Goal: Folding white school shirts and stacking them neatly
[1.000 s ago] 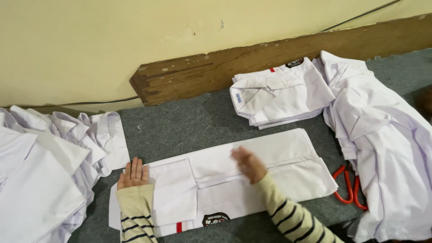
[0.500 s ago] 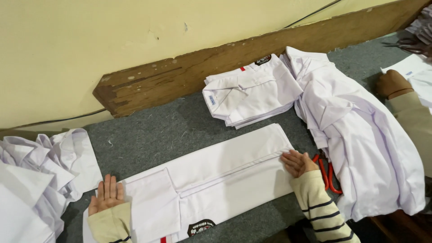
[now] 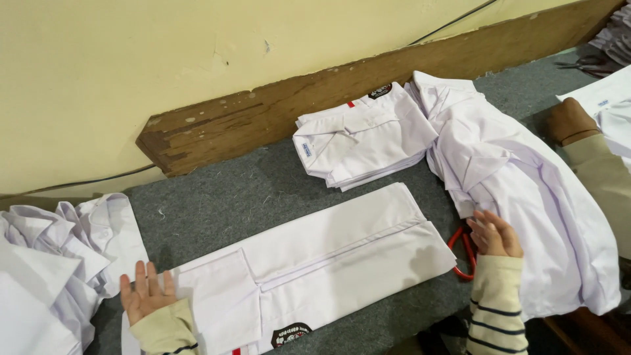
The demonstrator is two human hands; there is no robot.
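A person in striped cream sleeves kneels over a white shirt laid flat and folded into a long band on grey felt, running from the lower left corner toward the middle of the work surface. The left hand lies open, palm down, fingers spread, at the band's near end beside the turned-in sleeve. The right hand is raised just off the far end, open and loosely cupped, gripping nothing; red scissors lie partly under it.

The shirt looks like thin cotton: light, soft and limp, likely to sag and lose its creases if lifted by one corner. It would seem best held at both ends together, or with flat palms slid under the folded edges. The felt should grip the cloth and keep it from sliding.

Behind it, against a scuffed wooden board at the foot of the yellow wall, sits a folded stack. Loose shirts sprawl to the right, and a crumpled heap lies at left. At the right edge another person's hand, in a tan sleeve, rests closed on more white cloth.
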